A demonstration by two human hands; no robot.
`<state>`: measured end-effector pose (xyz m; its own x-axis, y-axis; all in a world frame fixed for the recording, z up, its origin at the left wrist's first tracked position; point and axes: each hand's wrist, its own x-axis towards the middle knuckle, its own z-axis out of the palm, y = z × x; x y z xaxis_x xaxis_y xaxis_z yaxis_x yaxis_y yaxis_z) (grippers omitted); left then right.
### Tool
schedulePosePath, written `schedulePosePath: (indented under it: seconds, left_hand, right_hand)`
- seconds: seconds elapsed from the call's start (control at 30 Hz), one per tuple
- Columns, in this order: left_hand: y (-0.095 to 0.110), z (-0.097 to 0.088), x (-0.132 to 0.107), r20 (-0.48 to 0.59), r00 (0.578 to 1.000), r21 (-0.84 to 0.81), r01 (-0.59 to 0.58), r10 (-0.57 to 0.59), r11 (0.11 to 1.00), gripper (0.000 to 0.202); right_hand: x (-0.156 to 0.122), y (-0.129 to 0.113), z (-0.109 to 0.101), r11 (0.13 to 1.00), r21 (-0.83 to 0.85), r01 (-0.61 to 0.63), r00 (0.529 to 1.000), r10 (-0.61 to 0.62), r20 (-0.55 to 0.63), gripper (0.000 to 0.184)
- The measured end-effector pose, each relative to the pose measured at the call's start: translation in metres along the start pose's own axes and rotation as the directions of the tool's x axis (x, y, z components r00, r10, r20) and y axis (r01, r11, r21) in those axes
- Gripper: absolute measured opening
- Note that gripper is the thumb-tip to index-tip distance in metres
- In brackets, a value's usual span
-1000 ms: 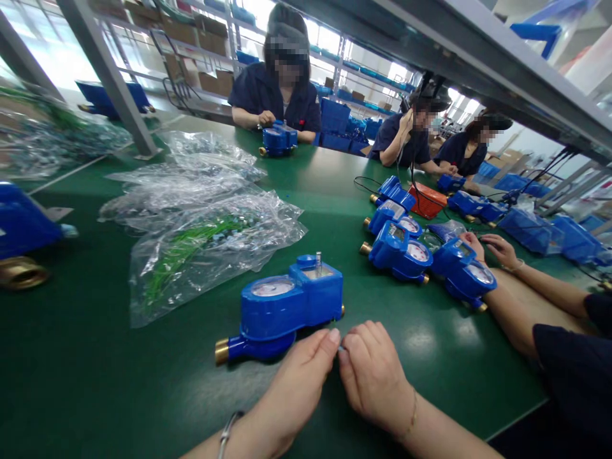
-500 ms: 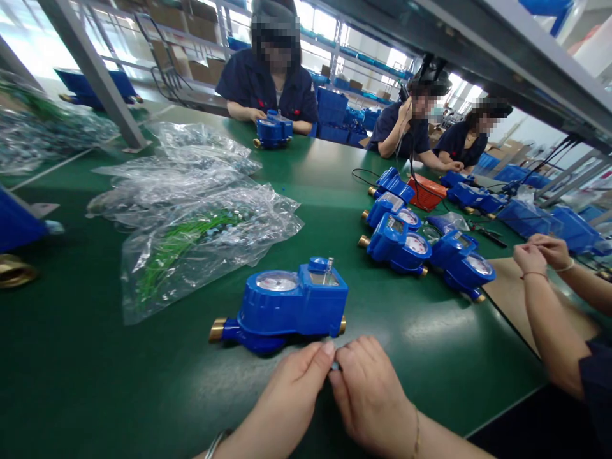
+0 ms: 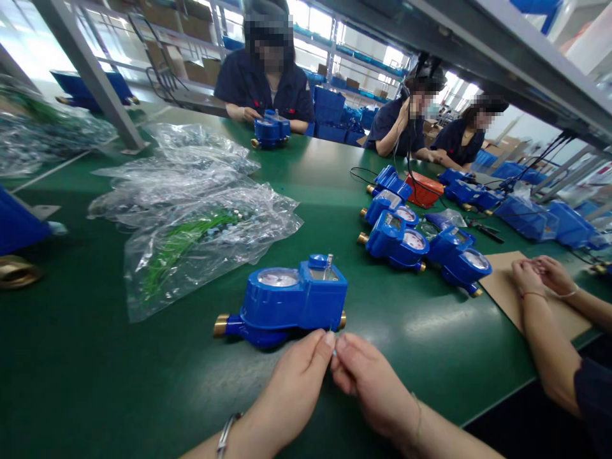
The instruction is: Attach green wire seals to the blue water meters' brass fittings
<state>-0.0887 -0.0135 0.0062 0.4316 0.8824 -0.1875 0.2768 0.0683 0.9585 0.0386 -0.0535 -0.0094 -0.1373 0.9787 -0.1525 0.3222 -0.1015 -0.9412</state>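
My left hand (image 3: 306, 370) and my right hand (image 3: 375, 382) meet at the fingertips just in front of a blue water meter (image 3: 287, 299). Between their pinched fingers a tiny pale-blue piece (image 3: 334, 352) shows, mostly covered. A thin green tip sticks up by the left thumb. The meter lies on the green table with a brass threaded end at each side, a round dial under a clear window and a small clear peg standing on its square housing. Behind it, a clear plastic bag (image 3: 215, 255) holds green strands and pale-blue bits.
Several more blue meters (image 3: 394, 239) stand at the right, near an orange box (image 3: 424, 190). A co-worker's hands (image 3: 540, 277) work over a cardboard sheet (image 3: 511, 280). Other people sit across the table (image 3: 325, 172). A metal post (image 3: 95, 76) rises at the left.
My hands have shifted slightly upward, closer to the meter, and the right hand has turned so its thumb shows. The view has moved a little. The pale-blue piece stays between my fingertips.
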Motion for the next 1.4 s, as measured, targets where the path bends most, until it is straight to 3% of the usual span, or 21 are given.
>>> schedulePosePath:
  seconds: [0.07,0.1,0.17,0.23,0.27,0.33,0.4,0.47,0.53,0.6,0.7,0.8,0.9,0.97,1.03,1.13,1.2,1.23,1.27,1.3,1.4]
  left_hand:
    - [0.001,-0.001,-0.001,0.011,1.0,-0.031,0.003,-0.003,1.0,0.035]
    - [0.003,-0.001,-0.001,0.008,1.0,-0.051,0.011,-0.01,0.999,0.035]
    - [0.006,0.001,-0.002,-0.003,1.0,-0.08,0.031,-0.031,0.996,0.036]
    - [0.008,0.002,-0.003,-0.018,0.998,-0.094,0.05,-0.052,0.994,0.035]
    - [0.009,0.003,-0.002,-0.025,0.998,-0.1,0.058,-0.061,0.993,0.035]
    - [0.01,0.004,-0.001,-0.03,0.997,-0.116,0.07,-0.074,0.991,0.034]
    - [0.01,0.005,0.0,-0.034,0.996,-0.143,0.075,-0.081,0.987,0.034]
    - [0.009,0.006,0.0,-0.042,0.995,-0.183,0.08,-0.089,0.98,0.034]
    - [0.008,0.008,-0.001,-0.039,0.992,-0.261,0.108,-0.122,0.959,0.034]
    - [0.008,0.01,-0.003,-0.018,0.982,-0.384,0.165,-0.187,0.908,0.034]
    - [0.009,0.013,-0.006,0.03,0.952,-0.566,0.268,-0.305,0.78,0.036]
    - [0.01,0.015,-0.006,0.08,0.935,-0.658,0.31,-0.345,0.686,0.037]
    - [0.01,0.017,-0.005,0.082,0.936,-0.693,0.299,-0.341,0.656,0.038]
    - [0.009,0.019,-0.004,0.076,0.939,-0.698,0.29,-0.335,0.654,0.038]
    - [0.009,0.021,-0.002,0.069,0.94,-0.694,0.285,-0.334,0.661,0.037]
    - [0.009,0.024,0.0,0.035,0.94,-0.691,0.269,-0.34,0.671,0.036]
    - [0.01,0.026,0.001,0.007,0.94,-0.693,0.25,-0.341,0.676,0.036]
    - [0.011,0.026,0.002,-0.002,0.94,-0.692,0.246,-0.342,0.679,0.037]
    - [0.011,0.027,0.002,-0.012,0.938,-0.69,0.242,-0.345,0.682,0.038]
    - [0.012,0.027,0.003,-0.019,0.937,-0.687,0.242,-0.35,0.685,0.04]
    - [0.011,0.026,0.005,-0.033,0.934,-0.676,0.241,-0.355,0.696,0.042]
  right_hand:
    - [-0.004,0.003,-0.003,0.946,-0.282,0.158,0.972,-0.198,-0.122,0.026]
    - [-0.005,0.005,-0.005,0.861,-0.454,0.231,0.935,-0.326,-0.143,0.021]
    - [-0.005,0.01,-0.009,0.653,-0.689,0.313,0.859,-0.504,-0.087,0.018]
    - [-0.002,0.013,-0.012,0.565,-0.741,0.364,0.83,-0.558,-0.018,0.018]
    - [0.001,0.013,-0.012,0.617,-0.692,0.375,0.843,-0.537,-0.022,0.017]
    - [0.005,0.01,-0.01,0.809,-0.484,0.332,0.907,-0.415,-0.071,0.02]
    - [0.008,0.004,-0.006,0.952,-0.237,0.193,0.973,-0.218,-0.082,0.028]
    - [0.007,0.0,-0.004,0.992,-0.105,0.065,0.996,-0.071,-0.049,0.031]
    - [0.005,-0.002,-0.004,0.98,-0.184,0.082,0.992,-0.098,-0.082,0.029]
    - [0.003,0.0,-0.009,0.857,-0.464,0.225,0.94,-0.317,-0.13,0.022]
    - [0.005,0.005,-0.02,0.456,-0.806,0.378,0.8,-0.6,0.035,0.02]
    - [0.013,0.004,-0.033,0.2,-0.865,0.46,0.729,-0.641,0.239,0.021]
    - [0.021,0.0,-0.041,0.086,-0.839,0.537,0.656,-0.668,0.351,0.022]
    - [0.023,-0.001,-0.041,0.1,-0.818,0.567,0.637,-0.683,0.358,0.021]
    - [0.023,-0.002,-0.038,0.21,-0.801,0.561,0.674,-0.677,0.295,0.022]
    - [0.022,-0.003,-0.028,0.606,-0.679,0.415,0.854,-0.517,0.062,0.024]
    - [0.023,-0.008,-0.02,0.897,-0.391,0.203,0.962,-0.257,-0.089,0.024]
    - [0.024,-0.01,-0.016,0.982,-0.177,0.071,0.988,-0.094,-0.122,0.023]
    - [0.025,-0.014,-0.013,0.997,0.051,-0.061,0.991,0.066,-0.113,0.022]
    - [0.027,-0.017,-0.011,0.949,0.258,-0.18,0.977,0.204,-0.07,0.021]
    - [0.029,-0.024,-0.006,0.693,0.606,-0.391,0.898,0.43,0.089,0.021]
